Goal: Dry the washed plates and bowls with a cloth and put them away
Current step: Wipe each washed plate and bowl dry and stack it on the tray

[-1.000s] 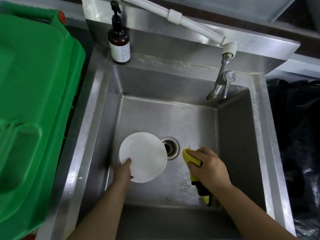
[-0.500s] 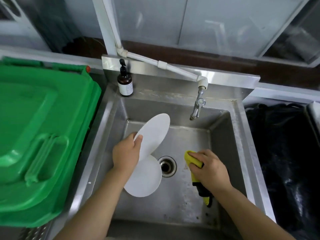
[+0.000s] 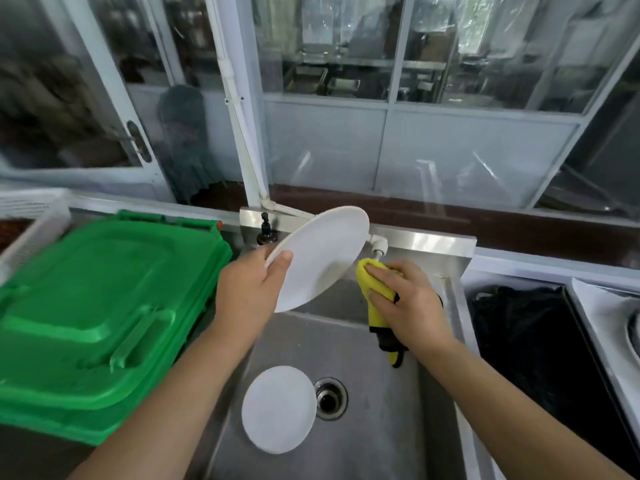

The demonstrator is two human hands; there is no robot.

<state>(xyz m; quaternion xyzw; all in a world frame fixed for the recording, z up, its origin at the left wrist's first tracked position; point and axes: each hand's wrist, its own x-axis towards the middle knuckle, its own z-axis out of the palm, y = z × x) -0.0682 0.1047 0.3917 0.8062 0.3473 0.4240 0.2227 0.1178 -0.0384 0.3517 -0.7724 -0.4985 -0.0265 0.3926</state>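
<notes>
A second white plate (image 3: 278,409) lies flat on the sink (image 3: 374,445) floor, just beside the drain (image 3: 330,398). Above, the left hand (image 3: 249,292) pinches a tilted white plate (image 3: 322,256) by its rim (thumb on top), while the right hand (image 3: 407,299) clutches a yellow cloth (image 3: 375,289) just beside it.

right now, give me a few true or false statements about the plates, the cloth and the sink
1. The left hand holds a white plate up above the sink. True.
2. The right hand is bare of anything. False: it grips a yellow cloth.
3. A second plate lies in the sink beside the drain. True.
4. The bin left of the sink is blue with its lid open. False: it is green and its lid is closed.
5. The second plate covers the drain. False: the drain shows uncovered to its right.
</notes>
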